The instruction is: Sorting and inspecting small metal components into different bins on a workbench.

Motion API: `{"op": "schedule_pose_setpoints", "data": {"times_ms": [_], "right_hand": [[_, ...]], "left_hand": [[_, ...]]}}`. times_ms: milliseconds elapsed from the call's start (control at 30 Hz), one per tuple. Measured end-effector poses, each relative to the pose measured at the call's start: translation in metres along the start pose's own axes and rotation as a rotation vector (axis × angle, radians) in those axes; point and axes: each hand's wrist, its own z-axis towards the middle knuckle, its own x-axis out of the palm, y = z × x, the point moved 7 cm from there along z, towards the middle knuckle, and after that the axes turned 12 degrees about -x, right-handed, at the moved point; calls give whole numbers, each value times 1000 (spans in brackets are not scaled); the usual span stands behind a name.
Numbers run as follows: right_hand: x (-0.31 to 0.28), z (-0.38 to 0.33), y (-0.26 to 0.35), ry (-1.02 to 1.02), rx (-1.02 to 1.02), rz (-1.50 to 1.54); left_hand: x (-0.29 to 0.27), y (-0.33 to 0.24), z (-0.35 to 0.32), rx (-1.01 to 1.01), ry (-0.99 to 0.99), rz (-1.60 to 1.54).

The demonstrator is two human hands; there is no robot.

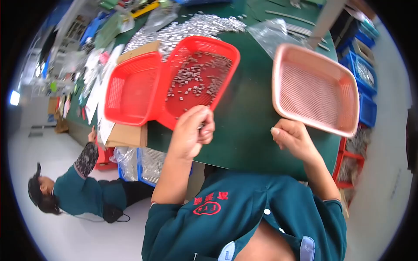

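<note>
A: Big picture first, the green bench [248, 122] fills the middle, and a heap of small silver metal parts [191, 27] is spread along its far edge.

B: Next down in size, the pink mesh tray [314, 89] sits tilted toward the bench's right edge, nothing in it that I can see.

A: Two red ones on the left. The red mesh tray [201, 78] carrying a scatter of small grey metal pieces [198, 78] is tipped up, its near corner right at the left hand [191, 132]. Its left rim overlaps the second red tray [130, 89], which rests on a cardboard box [128, 135] at the bench's left edge.

B: Fingers now! The left hand is curled closed at the loaded tray's near corner; the rim runs in behind the fingers [204, 126], thumb side up. I'd call that a clench on the corner.

A: And the right hand [294, 137]?

B: Closed into a fist just below the pink tray's near-left corner, close to the rim, but I cannot tell whether it is pinching it or only beside it.

A: Off the bench, blue crates [363, 87] stack along the right side, and another person in a teal jacket [82, 191] is at lower left, one hand reaching up to the box.
</note>
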Motion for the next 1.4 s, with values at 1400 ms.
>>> {"op": "schedule_pose_setpoints", "data": {"times_ms": [1400], "right_hand": [[-17, -172, -8, 55, -489, -1044]], "left_hand": [[29, 22, -19, -25, 181, -209]]}}
